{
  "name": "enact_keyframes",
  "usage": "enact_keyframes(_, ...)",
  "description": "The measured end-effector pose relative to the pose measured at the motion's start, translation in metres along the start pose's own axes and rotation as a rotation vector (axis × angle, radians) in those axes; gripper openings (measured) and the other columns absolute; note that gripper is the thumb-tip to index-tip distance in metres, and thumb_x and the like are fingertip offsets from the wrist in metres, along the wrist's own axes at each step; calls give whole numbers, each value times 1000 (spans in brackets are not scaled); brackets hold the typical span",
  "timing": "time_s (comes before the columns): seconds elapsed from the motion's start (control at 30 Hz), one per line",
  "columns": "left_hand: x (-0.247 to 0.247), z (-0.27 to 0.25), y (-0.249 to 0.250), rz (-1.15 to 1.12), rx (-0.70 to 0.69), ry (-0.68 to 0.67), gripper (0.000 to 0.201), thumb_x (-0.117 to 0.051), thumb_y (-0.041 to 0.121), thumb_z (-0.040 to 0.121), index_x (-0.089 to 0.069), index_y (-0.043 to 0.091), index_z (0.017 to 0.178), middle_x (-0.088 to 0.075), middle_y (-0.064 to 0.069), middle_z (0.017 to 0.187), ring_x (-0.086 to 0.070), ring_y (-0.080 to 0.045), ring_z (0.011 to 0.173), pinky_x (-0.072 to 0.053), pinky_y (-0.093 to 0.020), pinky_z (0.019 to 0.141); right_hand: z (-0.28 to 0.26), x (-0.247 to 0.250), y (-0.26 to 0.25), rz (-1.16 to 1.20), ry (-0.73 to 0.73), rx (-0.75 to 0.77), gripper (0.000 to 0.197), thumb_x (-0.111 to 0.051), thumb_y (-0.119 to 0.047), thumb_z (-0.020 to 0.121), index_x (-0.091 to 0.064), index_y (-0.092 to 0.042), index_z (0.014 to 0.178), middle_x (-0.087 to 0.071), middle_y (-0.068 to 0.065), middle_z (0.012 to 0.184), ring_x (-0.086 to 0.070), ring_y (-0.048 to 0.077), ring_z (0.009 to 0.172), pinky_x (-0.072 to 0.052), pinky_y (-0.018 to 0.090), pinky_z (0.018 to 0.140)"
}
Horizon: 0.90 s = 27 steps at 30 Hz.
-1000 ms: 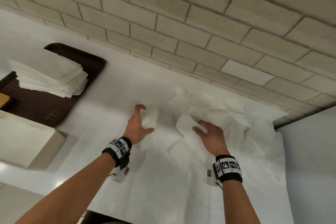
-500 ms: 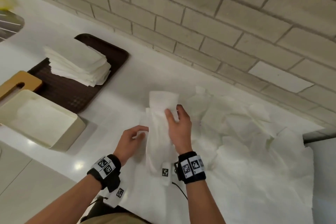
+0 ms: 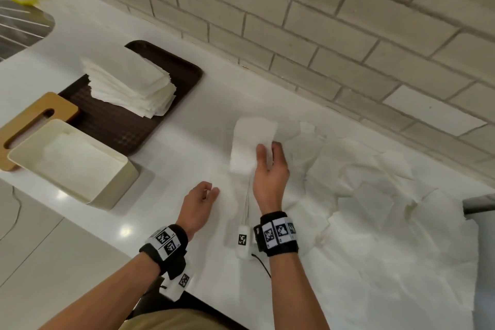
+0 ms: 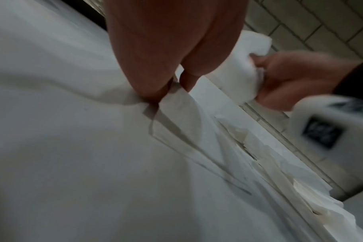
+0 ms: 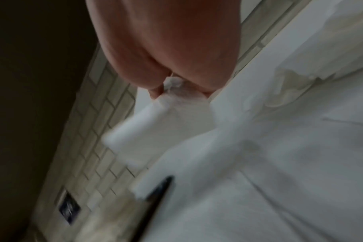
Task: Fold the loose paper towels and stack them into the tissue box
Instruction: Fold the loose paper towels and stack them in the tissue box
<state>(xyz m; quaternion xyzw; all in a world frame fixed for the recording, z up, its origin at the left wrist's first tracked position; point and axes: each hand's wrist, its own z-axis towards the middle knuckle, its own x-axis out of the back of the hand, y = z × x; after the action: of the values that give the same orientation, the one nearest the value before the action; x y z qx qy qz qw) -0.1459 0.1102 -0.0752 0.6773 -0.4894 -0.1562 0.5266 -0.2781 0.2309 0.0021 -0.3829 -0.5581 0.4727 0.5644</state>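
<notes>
A folded white paper towel [image 3: 251, 139] stands lifted above the white counter, and my right hand [image 3: 267, 153] grips it near its middle. In the right wrist view the right hand [image 5: 170, 88] pinches the towel [image 5: 155, 124]. My left hand [image 3: 211, 191] is low on the counter just to the left. There the left hand [image 4: 172, 88] pinches the raised edge of a towel sheet [image 4: 176, 111]; I cannot tell whether it is the same sheet. Loose towels [image 3: 375, 195] cover the counter at the right. The cream tissue box [image 3: 117, 190] stands open at the left.
A brown tray [image 3: 128, 128] behind the box carries a stack of folded towels [image 3: 128, 86]. A wooden lid [image 3: 24, 126] lies beside the box. A sink [image 3: 21, 27] is at the far left. The brick wall [image 3: 294, 35] runs behind, and the counter's front edge is near my body.
My right hand has lifted a towel off the loose pile and brought it left, towards the left hand. My left hand has drawn back and down to the counter.
</notes>
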Motion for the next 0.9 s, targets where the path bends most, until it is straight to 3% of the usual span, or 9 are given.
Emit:
enact_keyframes(0.1,-2,-6,3,-79,-17,3,13,-56,26,110,-50,34,117,-58,-10,81,-46,-17,64,-44,-32,58,-11,12,-11,130,-11,-136,13,-60,-35,111,-63,-22,115,-71,-16,113,-65,-6,112,-46,14,101)
enact_keyframes(0.2,-2,-8,7,-124,-71,-13,30,-46,14,111,-42,38,129,-61,-15,75,-50,-22,60,-48,-40,61,-34,2,8,-119,-131,-234,15,-52,-37,114,-55,-25,120,-66,-16,104,-63,-13,92,-42,6,78)
enact_keyframes(0.33,-3,-12,19,-166,17,-12,28,-43,30,110,-69,31,101,-77,-6,104,-68,-23,90,-56,-45,87,-60,-16,36,-410,-328,-308,25,-45,-32,115,-51,-15,133,-72,6,109,-72,30,103,-52,36,83)
enact_keyframes(0.43,-5,-12,23,-48,16,39,34,-55,43,109,-65,15,92,-65,3,89,-56,-19,85,-44,-33,74,-65,-9,27,-482,-348,-265,26,-46,-32,114,-47,-15,134,-70,10,120,-68,33,112,-55,42,90)
enact_keyframes(0.53,-9,-7,17,152,-45,67,18,-71,31,101,-62,15,99,-60,3,83,-55,-24,81,-39,-32,66,-45,32,16,-580,-357,-66,24,-55,-19,106,-50,-20,130,-64,5,124,-63,29,112,-53,42,90)
enact_keyframes(0.6,-9,-8,16,124,-25,40,22,-73,28,101,-61,18,116,-64,-2,101,-60,-25,95,-43,-31,71,-27,76,17,-796,-551,33,44,-63,-13,94,-53,-30,133,-53,1,137,-54,29,125,-48,43,100)
enact_keyframes(0.7,-7,-13,17,86,-54,3,33,-72,26,102,-52,25,129,-66,-10,118,-58,-20,114,-46,-31,79,-2,136,29,-1114,-884,-23,78,-65,-2,83,-49,-49,143,-23,2,167,-17,35,158,-25,49,125)
enact_keyframes(0.77,-4,-15,13,73,-101,-20,42,-71,25,103,-47,31,136,-67,-8,123,-57,-20,121,-47,-34,90,14,155,39,-1227,-989,11,71,-71,-5,87,-56,-49,141,-17,3,171,-5,35,163,-16,48,131)
enact_keyframes(0.9,2,-16,9,57,-161,-84,60,-69,21,103,-38,50,146,-69,1,130,-62,-25,120,-53,-45,101,39,159,21,-1030,-1072,189,32,-92,-33,84,-79,-25,112,-56,-9,142,-44,14,139,-41,34,112)
